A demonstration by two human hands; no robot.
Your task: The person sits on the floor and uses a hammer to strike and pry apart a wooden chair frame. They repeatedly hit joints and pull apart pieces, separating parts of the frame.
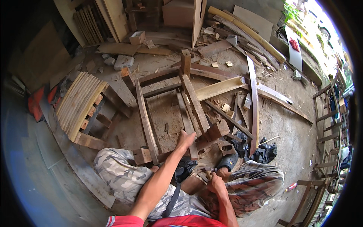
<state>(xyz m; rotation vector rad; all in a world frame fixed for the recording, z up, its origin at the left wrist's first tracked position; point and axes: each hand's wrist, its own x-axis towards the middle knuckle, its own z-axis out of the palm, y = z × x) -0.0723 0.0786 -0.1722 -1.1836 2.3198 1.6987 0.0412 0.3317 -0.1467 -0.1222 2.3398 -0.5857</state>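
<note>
Head view: the left hand (185, 139) reaches forward, fingers curled over the near end of a slat on the dark wooden chair frame (170, 109), which lies flat on the dusty floor (287, 132) between the knees. The right hand (215, 182) sits low by the right knee, closed around a small tool (204, 170) whose kind I cannot tell

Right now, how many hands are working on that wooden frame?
2. The left hand grips a slat of the wooden frame on the ground; the right hand is lower, by the knee, holding something too hidden to identify.
</note>
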